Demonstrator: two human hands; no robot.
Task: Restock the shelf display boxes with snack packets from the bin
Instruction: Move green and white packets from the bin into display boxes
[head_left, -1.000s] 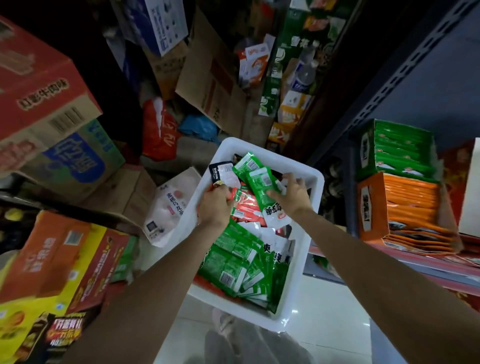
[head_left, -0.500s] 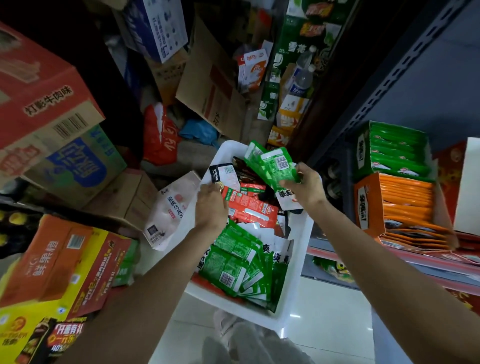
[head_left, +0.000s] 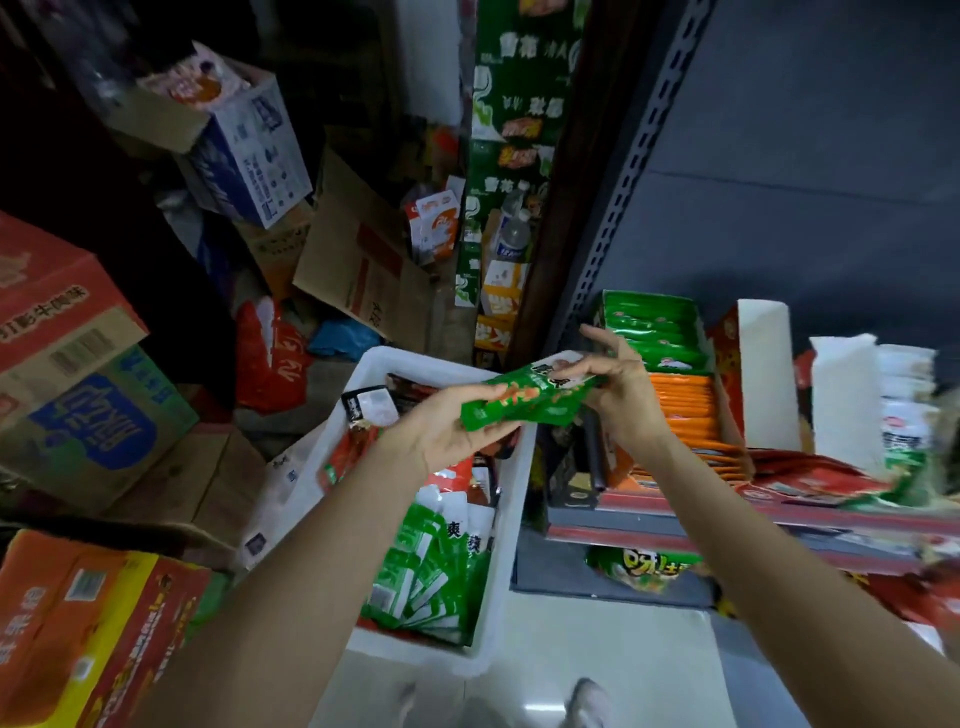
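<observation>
Both hands held a small stack of green snack packets above the white bin. The left hand gripped one end and the right hand pinched the other. The picture was blurry, so maybe two or three packets. A green display box sat close by on the shelf.

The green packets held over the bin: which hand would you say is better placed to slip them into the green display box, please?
Probably the right hand: it holds the green packets at the end nearest the green display box.
</observation>
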